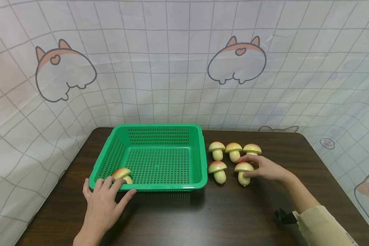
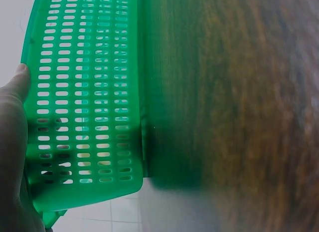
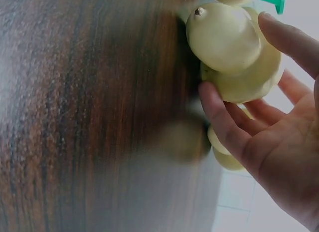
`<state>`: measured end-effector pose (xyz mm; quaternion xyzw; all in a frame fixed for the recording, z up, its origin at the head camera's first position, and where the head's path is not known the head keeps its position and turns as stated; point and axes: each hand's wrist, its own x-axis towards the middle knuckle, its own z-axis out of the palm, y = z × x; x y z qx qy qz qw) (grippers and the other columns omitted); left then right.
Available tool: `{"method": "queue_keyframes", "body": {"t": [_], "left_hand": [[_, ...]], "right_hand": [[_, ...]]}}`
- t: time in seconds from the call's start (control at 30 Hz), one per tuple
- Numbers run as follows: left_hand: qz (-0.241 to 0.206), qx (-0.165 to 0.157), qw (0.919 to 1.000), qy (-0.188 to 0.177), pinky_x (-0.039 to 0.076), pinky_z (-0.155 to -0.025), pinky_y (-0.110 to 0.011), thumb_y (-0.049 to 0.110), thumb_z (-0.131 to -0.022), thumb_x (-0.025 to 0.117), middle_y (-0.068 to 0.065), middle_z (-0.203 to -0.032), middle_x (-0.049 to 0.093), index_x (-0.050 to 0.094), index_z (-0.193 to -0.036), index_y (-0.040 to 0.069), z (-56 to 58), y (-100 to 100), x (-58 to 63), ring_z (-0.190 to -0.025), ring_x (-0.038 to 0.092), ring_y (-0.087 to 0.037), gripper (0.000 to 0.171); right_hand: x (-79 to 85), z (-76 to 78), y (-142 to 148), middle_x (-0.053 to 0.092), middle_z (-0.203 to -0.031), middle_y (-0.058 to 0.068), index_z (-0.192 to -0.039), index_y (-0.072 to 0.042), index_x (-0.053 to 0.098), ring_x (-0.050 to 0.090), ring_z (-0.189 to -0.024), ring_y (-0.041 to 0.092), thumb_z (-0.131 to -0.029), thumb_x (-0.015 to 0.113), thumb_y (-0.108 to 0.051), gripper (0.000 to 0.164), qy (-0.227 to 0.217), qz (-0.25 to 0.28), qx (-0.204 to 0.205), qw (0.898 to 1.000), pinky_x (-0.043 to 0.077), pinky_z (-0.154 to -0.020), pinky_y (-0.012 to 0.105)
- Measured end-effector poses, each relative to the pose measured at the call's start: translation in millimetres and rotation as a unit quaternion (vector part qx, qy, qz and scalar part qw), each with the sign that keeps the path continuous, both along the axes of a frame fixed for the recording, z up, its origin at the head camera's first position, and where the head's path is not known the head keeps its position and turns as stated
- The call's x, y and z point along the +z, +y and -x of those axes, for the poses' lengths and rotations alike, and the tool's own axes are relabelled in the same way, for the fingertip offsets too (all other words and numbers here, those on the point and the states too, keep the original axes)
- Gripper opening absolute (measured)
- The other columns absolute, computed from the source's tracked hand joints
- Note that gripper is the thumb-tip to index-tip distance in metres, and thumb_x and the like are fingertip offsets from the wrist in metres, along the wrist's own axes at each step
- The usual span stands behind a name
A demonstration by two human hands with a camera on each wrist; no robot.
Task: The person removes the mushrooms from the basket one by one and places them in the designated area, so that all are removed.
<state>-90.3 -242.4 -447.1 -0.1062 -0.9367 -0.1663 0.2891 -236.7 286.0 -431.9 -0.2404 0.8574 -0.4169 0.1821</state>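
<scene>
A mushroom-shaped piece with a pale yellow cap and stem lies on the table at the right. My right hand holds it, thumb on the near side and fingers curved round the cap; in the right wrist view, the fingertips are at the cap's edge. At the near left corner of the green basket, my left hand grips the rim, its fingers bent over the edge and its thumb along the front. Just inside that corner lies another mushroom, partly hidden by the fingers.
Beside the basket's right wall are several more mushrooms: one at the back left, one at the back middle, one behind my right hand and one nearer. A patterned cloth hangs behind the dark wooden table.
</scene>
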Motion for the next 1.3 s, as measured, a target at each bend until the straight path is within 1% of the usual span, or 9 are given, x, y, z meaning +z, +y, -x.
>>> {"method": "queue_keyframes", "body": {"t": [0.23,0.43,0.73,1.0,1.3], "left_hand": [[0.001,0.000,1.0000,0.001,0.006,-0.106,-0.082,0.052,-0.090,0.074,-0.008,-0.098,0.062,0.070,-0.103,0.015,0.3,0,-0.1,-0.098,0.051,-0.038,0.040],[0.000,0.000,1.0000,-0.002,0.006,-0.105,-0.083,0.052,-0.090,0.074,-0.008,-0.098,0.062,0.071,-0.103,0.015,0.4,1,-0.4,-0.098,0.051,-0.038,0.039],[0.000,0.001,1.0000,-0.001,0.005,-0.106,-0.082,0.051,-0.090,0.075,-0.007,-0.097,0.062,0.070,-0.102,0.015,0.3,0,-0.9,-0.099,0.051,-0.038,0.039],[0.000,0.001,1.0000,0.001,0.006,-0.106,-0.082,0.052,-0.090,0.074,-0.007,-0.097,0.061,0.070,-0.103,0.015,0.4,0,-0.2,-0.099,0.051,-0.038,0.038],[-0.002,0.001,1.0000,0.000,0.006,-0.106,-0.082,0.051,-0.090,0.075,-0.007,-0.097,0.061,0.070,-0.103,0.015,-0.2,0,0.2,-0.099,0.051,-0.038,0.038]], "right_hand": [[-3.4,3.2,0,0.059,-0.135,0.010,-0.137,-0.007,0.061,0.053,-0.122,0.030,-0.093,0.079,-0.023,0.050,0.010,-0.001,-0.003,1.000,0.046,-0.094,0.039],[-2.9,3.7,-1,0.059,-0.137,0.012,-0.138,-0.005,0.059,0.051,-0.129,0.033,-0.094,0.078,-0.022,0.051,0.017,0.005,0.001,1.000,0.045,-0.099,0.048],[3.2,-0.2,5,0.060,-0.137,0.014,-0.137,-0.006,0.061,0.050,-0.132,0.037,-0.093,0.079,-0.024,0.051,0.023,-0.005,-0.008,1.000,0.041,-0.101,0.054],[6.6,-1.5,11,0.058,-0.138,0.016,-0.138,-0.005,0.060,0.050,-0.131,0.039,-0.093,0.079,-0.025,0.053,0.016,-0.021,-0.010,1.000,0.042,-0.100,0.054],[8.5,-1.5,15,0.057,-0.139,0.018,-0.139,-0.004,0.058,0.049,-0.132,0.041,-0.093,0.079,-0.023,0.054,0.001,-0.016,-0.009,1.000,0.043,-0.100,0.057]]}}
